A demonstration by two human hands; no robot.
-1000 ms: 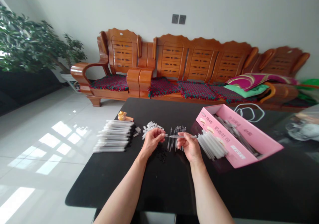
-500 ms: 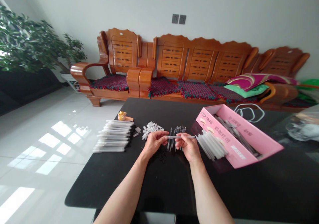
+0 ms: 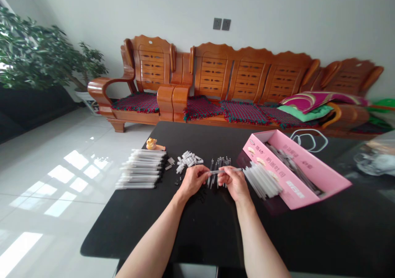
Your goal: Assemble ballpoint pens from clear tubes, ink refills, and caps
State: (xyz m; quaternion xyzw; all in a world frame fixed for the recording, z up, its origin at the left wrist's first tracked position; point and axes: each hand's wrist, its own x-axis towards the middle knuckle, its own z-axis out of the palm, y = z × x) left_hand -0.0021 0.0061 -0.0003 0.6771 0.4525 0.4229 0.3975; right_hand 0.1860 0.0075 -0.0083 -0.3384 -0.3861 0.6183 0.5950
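Our left hand (image 3: 194,182) had shifted nearer our right hand (image 3: 236,183), both pinching one pen (image 3: 217,172) above the refills (image 3: 221,162) on the desk (image 3: 138,228), and we judged the pen row (image 3: 140,169) done, with refills, tubes (image 3: 263,180) and white caps (image 3: 189,158) left to use.

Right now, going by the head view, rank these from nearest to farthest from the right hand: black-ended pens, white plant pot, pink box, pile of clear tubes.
1. Pile of clear tubes: immediately right of the right hand.
2. Pink box: also right, beyond the tubes.
3. Black-ended pens: off to the left.
4. White plant pot: far left, in the background.
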